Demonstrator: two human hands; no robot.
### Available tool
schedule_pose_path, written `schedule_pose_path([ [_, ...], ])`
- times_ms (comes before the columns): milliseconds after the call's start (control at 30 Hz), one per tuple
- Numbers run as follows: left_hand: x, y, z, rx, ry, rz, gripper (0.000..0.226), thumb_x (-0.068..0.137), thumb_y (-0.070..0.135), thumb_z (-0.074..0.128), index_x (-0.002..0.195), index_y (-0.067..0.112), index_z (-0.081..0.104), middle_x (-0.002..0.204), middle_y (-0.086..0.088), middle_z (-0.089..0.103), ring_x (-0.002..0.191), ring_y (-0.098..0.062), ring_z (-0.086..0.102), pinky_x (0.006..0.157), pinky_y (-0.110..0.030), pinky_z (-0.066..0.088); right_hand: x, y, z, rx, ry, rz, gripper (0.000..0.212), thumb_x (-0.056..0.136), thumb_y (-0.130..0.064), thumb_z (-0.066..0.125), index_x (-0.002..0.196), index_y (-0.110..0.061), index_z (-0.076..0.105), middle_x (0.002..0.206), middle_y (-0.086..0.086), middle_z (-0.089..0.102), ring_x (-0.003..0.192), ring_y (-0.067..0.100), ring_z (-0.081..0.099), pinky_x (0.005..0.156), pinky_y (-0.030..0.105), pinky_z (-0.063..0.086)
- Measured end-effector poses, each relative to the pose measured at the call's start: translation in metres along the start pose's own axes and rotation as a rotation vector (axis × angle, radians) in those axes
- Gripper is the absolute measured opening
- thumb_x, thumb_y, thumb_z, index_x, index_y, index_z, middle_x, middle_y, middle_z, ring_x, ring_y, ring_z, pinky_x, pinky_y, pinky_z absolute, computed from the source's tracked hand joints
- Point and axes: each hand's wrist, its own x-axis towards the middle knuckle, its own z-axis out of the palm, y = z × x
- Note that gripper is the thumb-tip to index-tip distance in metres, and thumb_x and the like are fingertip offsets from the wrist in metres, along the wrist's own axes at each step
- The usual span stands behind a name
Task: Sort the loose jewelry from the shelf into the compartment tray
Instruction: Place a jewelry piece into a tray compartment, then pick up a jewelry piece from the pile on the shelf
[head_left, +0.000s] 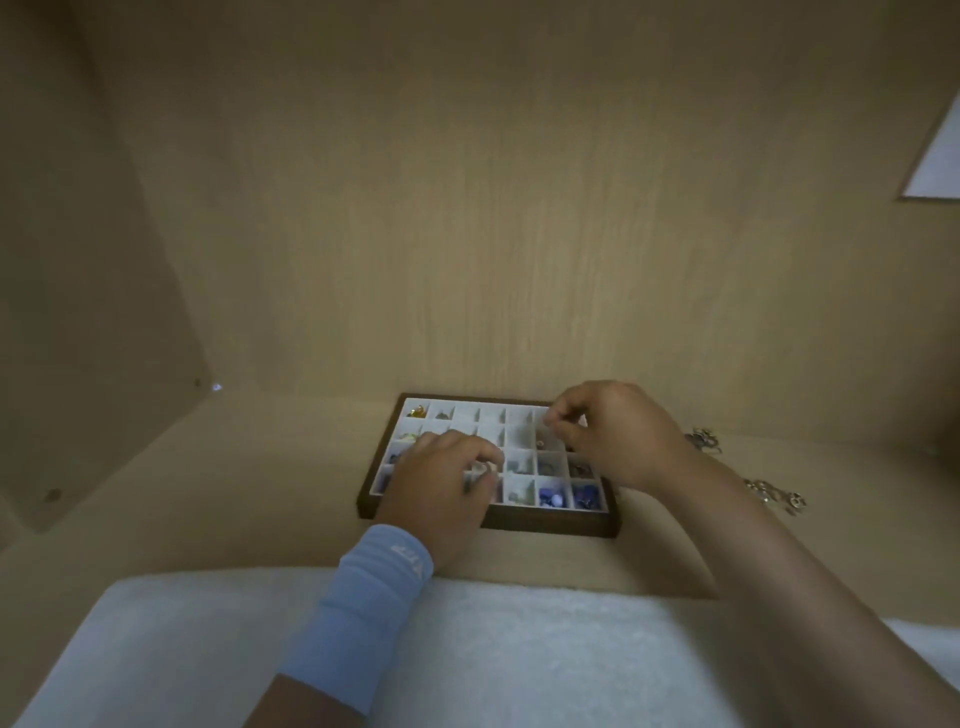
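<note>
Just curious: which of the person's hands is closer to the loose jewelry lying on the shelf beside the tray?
Right. The right hand is over the tray's right end, beside the loose jewelry; the left hand is over its left part.

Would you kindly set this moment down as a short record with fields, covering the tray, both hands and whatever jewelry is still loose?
setting: light wooden shelf inside a cabinet
tray: dark wooden-framed tray with white compartments, flat on the shelf
tray contents: blue pieces in the near right cells, an amber piece in the far left cell
left hand: over the tray's left side, pale blue wristband on the wrist
right hand: fingertips pinched over the far right cells; any item held is too small to tell
loose jewelry: silvery metal pieces on the shelf right of the tray
</note>
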Motion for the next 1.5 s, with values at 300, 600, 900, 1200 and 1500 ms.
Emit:
schedule_pose_path([
  [300, 0.047, 0.061, 0.045, 0.052, -0.128, 0.071, 0.021, 0.094, 0.026, 0.052, 0.109, 0.034, 0.065, 0.114, 0.011, 0.062, 0.113, -0.014, 0.048, 0.101, -0.035, 0.042, -0.014, 0.07, -0.016, -0.211, -0.145, 0.153, 0.017, 0.092, -0.032, 0.065, 0.106, -0.035, 0.076, 0.112, -0.016, 0.071, 0.097, 0.01, 0.067, 0.088, 0.03, 0.053],
  [600, 0.051, 0.073, 0.081, 0.081, -0.053, 0.14, 0.019, 0.093, 0.024, 0.052, 0.106, 0.031, 0.065, 0.107, 0.01, 0.061, 0.107, -0.013, 0.047, 0.093, -0.033, 0.044, -0.006, 0.087, -0.003, -0.185, -0.1, 0.095, 0.012, 0.088, -0.033, 0.066, 0.089, -0.033, 0.078, 0.096, -0.011, 0.075, 0.089, 0.012, 0.067, 0.081, 0.03, 0.054],
  [900, 0.049, 0.069, 0.081, -0.262, 0.008, 0.059, 0.025, 0.089, 0.021, 0.065, 0.109, 0.037, 0.061, 0.088, 0.027, 0.058, 0.096, 0.002, 0.054, 0.086, -0.018, 0.043, -0.014, 0.083, -0.015, 0.759, -0.079, 0.249, 0.014, 0.094, -0.017, 0.067, 0.099, -0.007, 0.076, 0.053, -0.014, 0.063, 0.043, -0.001, 0.042, 0.043, 0.013, 0.034],
  [1200, 0.049, 0.065, 0.076, -0.551, 0.111, 0.019, 0.016, 0.083, 0.014, 0.074, 0.094, 0.026, 0.075, 0.084, 0.012, 0.073, 0.083, -0.003, 0.066, 0.075, -0.015, 0.051, -0.018, 0.072, -0.013, 0.953, -0.213, 0.3, 0.016, 0.094, -0.023, 0.066, 0.097, -0.011, 0.076, 0.059, -0.012, 0.066, 0.049, 0.005, 0.038, 0.045, 0.018, 0.025],
  [1500, 0.047, 0.056, 0.026, -0.599, -0.036, 0.014, 0.01, 0.082, 0.015, 0.074, 0.087, 0.022, 0.07, 0.079, 0.004, 0.072, 0.078, -0.015, 0.067, 0.075, -0.027, 0.057, -0.015, 0.041, -0.017, 0.899, -0.226, 0.063, 0.016, 0.099, -0.015, 0.058, 0.09, -0.01, 0.07, 0.06, -0.011, 0.064, 0.049, 0.004, 0.043, 0.044, 0.011, 0.033],
])
